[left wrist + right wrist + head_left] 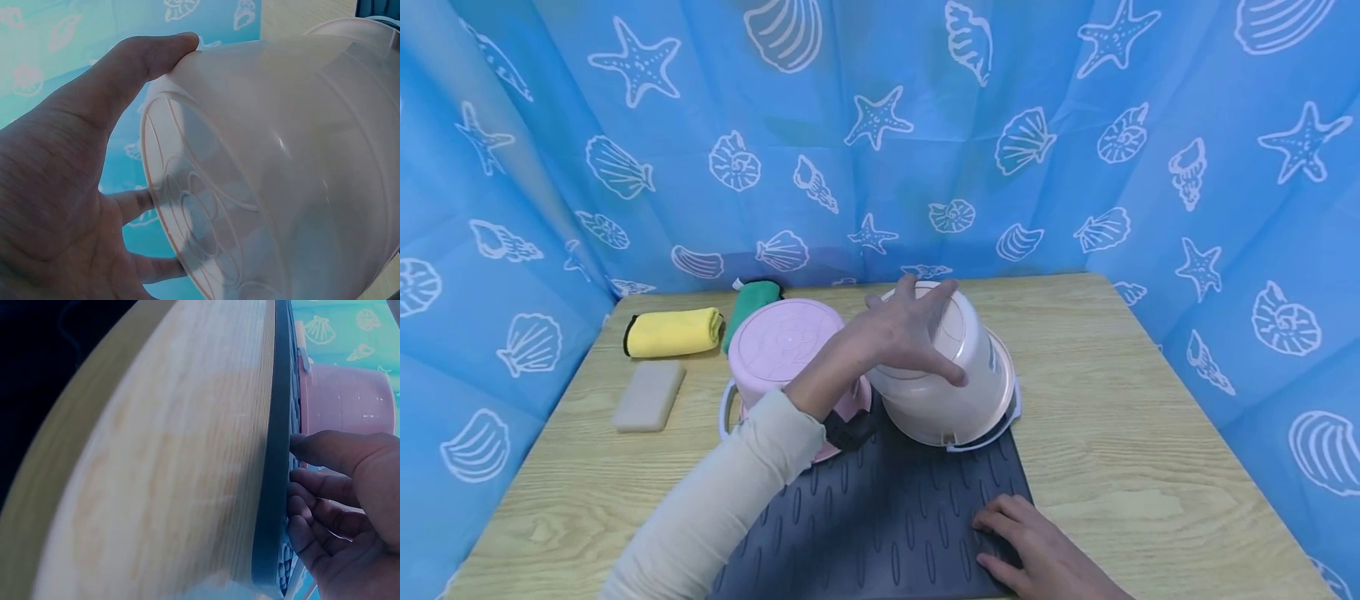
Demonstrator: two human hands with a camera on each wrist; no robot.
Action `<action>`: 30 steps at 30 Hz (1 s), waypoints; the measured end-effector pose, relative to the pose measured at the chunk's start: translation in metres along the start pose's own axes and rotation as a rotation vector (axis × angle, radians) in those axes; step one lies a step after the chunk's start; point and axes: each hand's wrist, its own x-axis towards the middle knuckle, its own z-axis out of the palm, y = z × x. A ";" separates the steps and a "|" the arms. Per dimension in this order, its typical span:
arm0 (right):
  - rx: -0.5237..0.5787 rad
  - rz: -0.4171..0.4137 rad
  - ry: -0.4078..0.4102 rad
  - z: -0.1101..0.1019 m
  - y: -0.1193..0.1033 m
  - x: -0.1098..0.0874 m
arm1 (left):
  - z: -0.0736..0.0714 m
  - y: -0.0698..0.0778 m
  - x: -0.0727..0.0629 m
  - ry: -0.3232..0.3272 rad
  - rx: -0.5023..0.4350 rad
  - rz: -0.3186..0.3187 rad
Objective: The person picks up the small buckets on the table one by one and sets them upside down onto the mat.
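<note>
A translucent whitish bucket (925, 408) stands bottom up at the back right of a black ribbed mat (880, 533), its handle lying around the rim. My left hand (906, 333) spans its base from above. In the left wrist view the thumb lies against the bucket's side, and the other fingers reach behind the far edge of the base. To the left is a pink bucket (775, 337), also upside down, partly covered by my left forearm. My right hand (1030, 542) rests at the mat's right edge, fingers loosely bent and fingertips touching it; nothing is in it.
On the left of the wooden table (1135, 433) lie a rolled yellow cloth (673, 332), a green cloth (748, 304) behind the pink bucket, and a pale sponge-like block (650, 396). A blue curtain (880, 192) with shells and starfish surrounds the back and sides.
</note>
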 end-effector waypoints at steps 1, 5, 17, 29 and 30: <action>-0.001 -0.001 0.001 0.000 0.000 0.000 | 0.000 0.000 0.000 -0.001 0.002 -0.001; -0.004 -0.012 0.012 0.000 0.001 -0.001 | 0.001 0.001 0.003 -0.005 0.007 -0.001; 0.009 0.001 0.009 -0.001 0.002 -0.001 | -0.002 0.005 0.014 -0.045 0.040 -0.017; 0.008 -0.059 0.047 0.001 0.003 -0.002 | 0.002 0.015 0.026 -0.070 0.134 -0.071; 0.008 -0.062 0.049 0.002 0.003 -0.001 | 0.002 0.016 0.026 -0.070 0.144 -0.079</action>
